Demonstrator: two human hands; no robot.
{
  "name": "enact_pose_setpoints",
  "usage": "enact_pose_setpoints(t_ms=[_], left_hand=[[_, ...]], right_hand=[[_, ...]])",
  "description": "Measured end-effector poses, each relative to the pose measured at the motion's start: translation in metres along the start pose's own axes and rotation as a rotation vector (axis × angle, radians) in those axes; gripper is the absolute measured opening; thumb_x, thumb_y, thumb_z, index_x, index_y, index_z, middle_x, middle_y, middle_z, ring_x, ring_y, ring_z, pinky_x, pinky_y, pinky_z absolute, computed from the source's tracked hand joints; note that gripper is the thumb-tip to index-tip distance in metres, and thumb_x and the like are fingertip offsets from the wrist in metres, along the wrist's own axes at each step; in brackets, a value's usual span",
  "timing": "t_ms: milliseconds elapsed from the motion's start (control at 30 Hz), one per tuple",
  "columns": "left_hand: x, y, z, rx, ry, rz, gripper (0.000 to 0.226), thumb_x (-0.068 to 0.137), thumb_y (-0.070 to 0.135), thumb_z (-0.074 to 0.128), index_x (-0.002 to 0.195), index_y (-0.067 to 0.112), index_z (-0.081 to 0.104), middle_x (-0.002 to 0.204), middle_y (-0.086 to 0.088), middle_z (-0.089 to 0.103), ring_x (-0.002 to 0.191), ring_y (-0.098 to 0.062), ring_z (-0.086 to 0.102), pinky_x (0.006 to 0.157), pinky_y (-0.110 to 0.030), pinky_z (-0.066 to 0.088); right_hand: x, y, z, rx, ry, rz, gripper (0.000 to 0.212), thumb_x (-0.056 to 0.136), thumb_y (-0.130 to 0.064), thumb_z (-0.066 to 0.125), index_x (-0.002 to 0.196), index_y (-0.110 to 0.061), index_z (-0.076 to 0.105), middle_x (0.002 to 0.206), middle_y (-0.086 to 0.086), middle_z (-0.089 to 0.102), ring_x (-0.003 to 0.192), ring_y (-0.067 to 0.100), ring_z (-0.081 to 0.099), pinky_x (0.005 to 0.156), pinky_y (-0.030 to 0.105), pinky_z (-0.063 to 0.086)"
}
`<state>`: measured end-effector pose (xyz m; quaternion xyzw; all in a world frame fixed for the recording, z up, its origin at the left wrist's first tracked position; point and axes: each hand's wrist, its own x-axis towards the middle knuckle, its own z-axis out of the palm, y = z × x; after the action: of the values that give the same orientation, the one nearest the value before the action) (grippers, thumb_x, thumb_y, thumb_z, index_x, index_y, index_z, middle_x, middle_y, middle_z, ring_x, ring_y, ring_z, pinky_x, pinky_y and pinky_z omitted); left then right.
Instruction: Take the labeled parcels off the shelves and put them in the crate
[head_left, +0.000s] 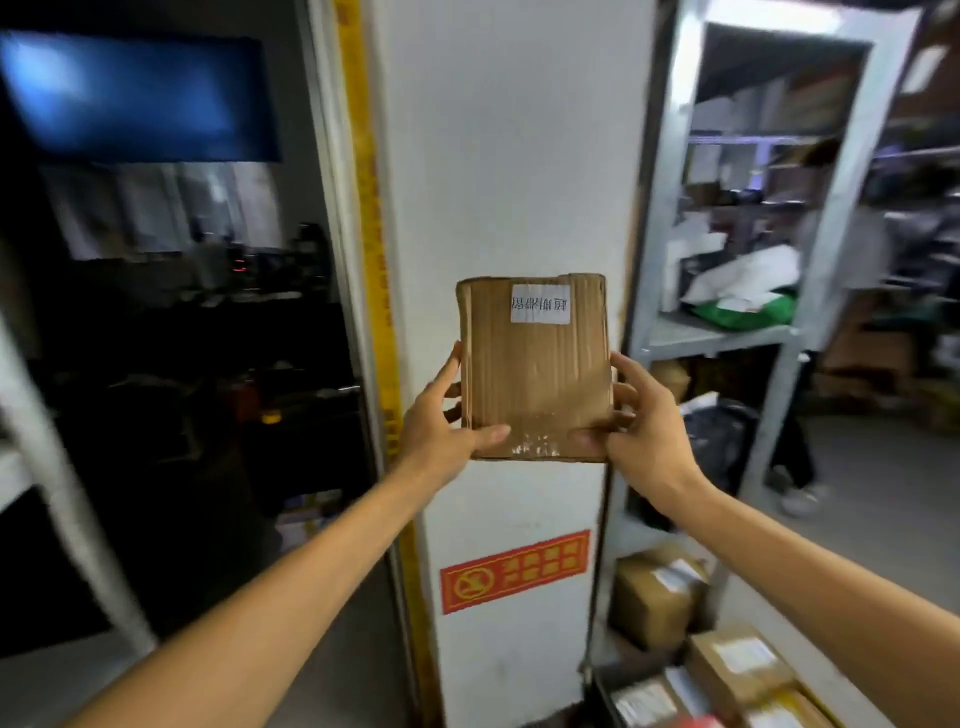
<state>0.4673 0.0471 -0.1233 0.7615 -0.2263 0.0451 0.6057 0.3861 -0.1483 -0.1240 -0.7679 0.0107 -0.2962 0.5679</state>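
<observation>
**Head view: parcel held up in both hands before the pillar**

Head camera shows you holding one flat brown parcel (535, 374) upright at arm's length, in the air and clear of any shelf. Your left hand (441, 421) grips its lower left corner, thumb laid across the front face and fingers curled behind the edge. Your right hand (644, 426) grips the lower right side the same way, thumb on the front and fingers wrapped round the edge. A white label (540, 304) sits near the parcel's top edge, and its print reads upside down to you.

Behind the parcel stands a white pillar (519, 156) with a red sign (514, 570) low on it and a yellow strip (374, 208) down its left side. To your right is a grey metal shelf rack (717, 332) with white and green bags (743, 291) on one level. More labeled cardboard boxes (654, 597) lie low at the right, below your right forearm. The far background is blurred.
</observation>
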Motion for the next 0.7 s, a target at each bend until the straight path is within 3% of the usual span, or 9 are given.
enact_pose_setpoints(t_ms=[200, 300, 367, 433, 500, 533, 600, 700], left_hand=[[0.046, -0.03, 0.076, 0.003, -0.313, 0.073, 0.107, 0.068, 0.014, 0.086, 0.15, 0.04, 0.023, 0.129, 0.001, 0.051, 0.11, -0.017, 0.054, 0.09, -0.032, 0.053], [0.054, -0.043, 0.117, -0.037, -0.461, 0.095, 0.106, 0.069, 0.014, 0.085, 0.151, 0.038, 0.023, 0.127, 0.0, 0.051, 0.112, -0.019, 0.054, 0.094, -0.039, 0.053], [0.055, -0.052, 0.145, -0.052, -0.541, 0.116, 0.101, 0.071, 0.018, 0.084, 0.151, 0.036, 0.025, 0.124, 0.003, 0.053, 0.114, -0.018, 0.055, 0.097, -0.042, 0.051], [0.054, -0.063, 0.174, -0.077, -0.611, 0.135, 0.095, 0.073, 0.024, 0.083, 0.15, 0.034, 0.028, 0.124, 0.006, 0.055, 0.108, -0.009, 0.056, 0.095, -0.031, 0.052], [0.053, -0.076, 0.204, -0.098, -0.674, 0.152, 0.092, 0.075, 0.022, 0.081, 0.15, 0.031, 0.029, 0.124, 0.008, 0.054, 0.102, 0.001, 0.053, 0.08, -0.006, 0.048], [0.053, -0.083, 0.219, -0.101, -0.704, 0.155, 0.092, 0.076, 0.019, 0.081, 0.151, 0.03, 0.028, 0.127, 0.007, 0.054, 0.105, 0.0, 0.051, 0.075, 0.0, 0.045], [0.055, -0.099, 0.249, -0.105, -0.762, 0.149, 0.093, 0.076, 0.017, 0.08, 0.151, 0.029, 0.027, 0.132, 0.005, 0.052, 0.112, -0.004, 0.048, 0.072, 0.0, 0.043], [0.061, -0.125, 0.292, -0.068, -0.827, 0.136, 0.094, 0.076, 0.022, 0.081, 0.151, 0.03, 0.025, 0.128, 0.01, 0.049, 0.107, -0.002, 0.046, 0.069, 0.0, 0.04]], right_hand=[[-0.013, 0.04, -0.046, -0.184, 0.272, 0.157, 0.069, 0.062, 0.014, 0.074, 0.11, -0.026, 0.046, 0.097, -0.003, 0.063, 0.081, 0.016, 0.067, 0.056, 0.033, 0.059], [-0.03, 0.057, -0.064, -0.21, 0.394, 0.245, 0.068, 0.064, 0.015, 0.072, 0.109, -0.026, 0.043, 0.101, -0.003, 0.057, 0.084, 0.02, 0.065, 0.05, 0.039, 0.058], [-0.044, 0.068, -0.075, -0.22, 0.468, 0.307, 0.067, 0.066, 0.015, 0.073, 0.109, -0.025, 0.041, 0.106, -0.001, 0.054, 0.085, 0.02, 0.063, 0.046, 0.034, 0.056], [-0.055, 0.081, -0.086, -0.238, 0.532, 0.361, 0.068, 0.066, 0.014, 0.074, 0.11, -0.025, 0.04, 0.107, -0.002, 0.051, 0.086, 0.019, 0.062, 0.044, 0.026, 0.053], [-0.064, 0.095, -0.097, -0.273, 0.595, 0.405, 0.068, 0.066, 0.012, 0.077, 0.111, -0.024, 0.04, 0.105, -0.007, 0.05, 0.088, 0.016, 0.059, 0.044, 0.021, 0.052], [-0.068, 0.103, -0.103, -0.296, 0.618, 0.423, 0.068, 0.066, 0.01, 0.078, 0.111, -0.024, 0.04, 0.103, -0.01, 0.049, 0.089, 0.015, 0.059, 0.046, 0.02, 0.052], [-0.074, 0.121, -0.115, -0.328, 0.657, 0.466, 0.067, 0.066, 0.008, 0.078, 0.112, -0.023, 0.04, 0.101, -0.011, 0.05, 0.092, 0.018, 0.059, 0.052, 0.029, 0.057], [-0.078, 0.159, -0.13, -0.317, 0.709, 0.537, 0.067, 0.067, 0.008, 0.078, 0.114, -0.02, 0.039, 0.104, -0.005, 0.051, 0.093, 0.024, 0.06, 0.06, 0.043, 0.06]])
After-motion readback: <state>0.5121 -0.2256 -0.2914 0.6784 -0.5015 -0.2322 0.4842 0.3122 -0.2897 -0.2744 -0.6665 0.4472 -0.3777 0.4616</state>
